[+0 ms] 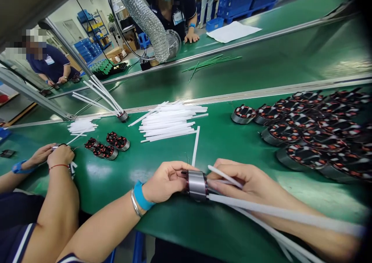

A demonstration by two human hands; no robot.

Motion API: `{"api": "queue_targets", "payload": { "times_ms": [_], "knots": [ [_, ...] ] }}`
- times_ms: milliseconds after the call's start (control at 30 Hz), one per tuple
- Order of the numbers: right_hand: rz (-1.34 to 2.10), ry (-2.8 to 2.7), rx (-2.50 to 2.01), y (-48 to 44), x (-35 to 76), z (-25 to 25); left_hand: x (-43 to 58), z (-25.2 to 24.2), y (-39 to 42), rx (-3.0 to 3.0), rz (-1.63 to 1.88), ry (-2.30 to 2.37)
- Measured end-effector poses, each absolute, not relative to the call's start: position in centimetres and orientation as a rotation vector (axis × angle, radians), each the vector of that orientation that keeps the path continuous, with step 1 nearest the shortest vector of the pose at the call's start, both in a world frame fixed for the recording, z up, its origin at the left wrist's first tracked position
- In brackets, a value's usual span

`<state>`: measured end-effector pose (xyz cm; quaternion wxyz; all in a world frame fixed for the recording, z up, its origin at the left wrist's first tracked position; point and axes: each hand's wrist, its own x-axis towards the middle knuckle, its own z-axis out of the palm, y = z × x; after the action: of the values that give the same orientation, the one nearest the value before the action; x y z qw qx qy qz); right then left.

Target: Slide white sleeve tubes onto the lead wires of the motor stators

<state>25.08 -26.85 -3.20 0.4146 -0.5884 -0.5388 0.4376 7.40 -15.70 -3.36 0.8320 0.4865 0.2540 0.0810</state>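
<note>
Stator (197,187): on its side above the worktop (217,135), near the front edge; contact with the surface cannot be told.
Left hand (167,181): fingers closed on the left end of the stator.
Right hand (247,177): part closed at the stator's right end; thumb and fingers pinched together, a white strip (225,176) between them.
Trailing strips (270,210): run from the stator's right end across the right forearm, toward the right end of the front edge.
Loose strip (196,146): slants from the strip pile (171,121) near the back edge; near end hidden behind the stator.
Ring group (308,139): at the right end of the worktop, well apart from the right hand.
Bend risk: the strip may buckle if pushed in off line or gripped too far from its tip.
Snag risk: the forearm may drag the trailing strips and pull them loose.
Slip risk: the stator may roll if the left hand relaxes.
Wire risk: hard finger pressure on the exposed windings could disturb them.
</note>
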Motion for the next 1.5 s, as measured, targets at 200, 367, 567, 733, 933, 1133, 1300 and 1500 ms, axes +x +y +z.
{"api": "queue_targets", "payload": {
  "times_ms": [200, 367, 567, 733, 933, 1133, 1300, 1500],
  "knots": [
    [1.234, -0.884, -1.442, -26.4, 23.3, -4.8, 7.3, -3.1, -16.3, 1.140, 0.148, 0.611],
    [1.339, -0.682, -1.435, -26.2, 23.2, -5.1, 7.2, -3.3, -16.3, 1.209, 0.163, 0.623],
    [1.435, -0.895, -1.448, -26.1, 24.7, -6.0, 6.9, -4.1, -15.9, 1.074, 0.200, 0.489],
    [1.399, -0.831, -1.446, -25.9, 23.7, -5.0, 7.1, -4.2, -16.1, 1.118, 0.219, 0.566],
    [1.408, -0.831, -1.480, -26.0, 22.9, -4.6, 7.2, -3.5, -16.6, 1.270, 0.274, 0.606],
    [1.201, -1.104, -1.358, -25.4, 23.0, -4.9, 7.2, -3.2, -16.5, 1.422, 0.313, 0.640],
    [1.065, -1.109, -1.297, -25.5, 22.7, -4.7, 7.5, -2.5, -16.8, 1.547, 0.301, 0.763],
    [1.079, -1.082, -1.293, -24.7, 23.4, -5.8, 7.7, -3.9, -15.7, 1.423, 0.200, 0.707]
  ]
}}
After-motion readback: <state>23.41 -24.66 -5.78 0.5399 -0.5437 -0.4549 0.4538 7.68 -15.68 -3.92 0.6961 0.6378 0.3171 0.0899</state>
